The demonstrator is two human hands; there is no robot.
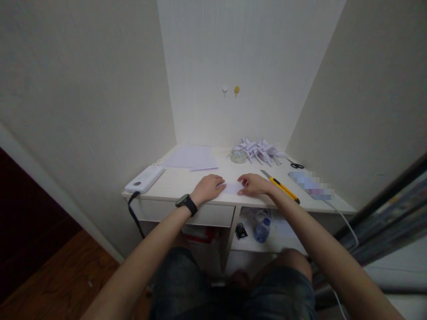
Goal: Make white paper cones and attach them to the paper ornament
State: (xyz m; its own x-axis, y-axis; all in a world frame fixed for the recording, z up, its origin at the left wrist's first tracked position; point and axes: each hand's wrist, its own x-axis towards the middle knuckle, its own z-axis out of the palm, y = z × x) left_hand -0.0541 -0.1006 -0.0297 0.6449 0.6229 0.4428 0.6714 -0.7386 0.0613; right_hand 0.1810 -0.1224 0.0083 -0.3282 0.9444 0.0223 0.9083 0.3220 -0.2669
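A small pale strip of paper (231,188) lies on the white desk near its front edge, between my two hands. At its left end, my left hand (208,187) rests low with thumb and fingers closed on the paper. My right hand (252,184) is curled at the other end, thumb below and fingers above, gripping the paper's right edge. Beyond the hands lie larger paper sheets (191,158), flat on the desk. A heap of folded paper pieces (262,151) sits at the back, with a roll of clear tape (238,156) beside it.
Right of my right hand lies a yellow utility knife (283,189) with its blade out. Farther right are black scissors (296,165) and a blurred-out phone (310,185) with a cable. A white power strip (145,179) stands left. Under the desktop is a bottle (262,230) on a shelf.
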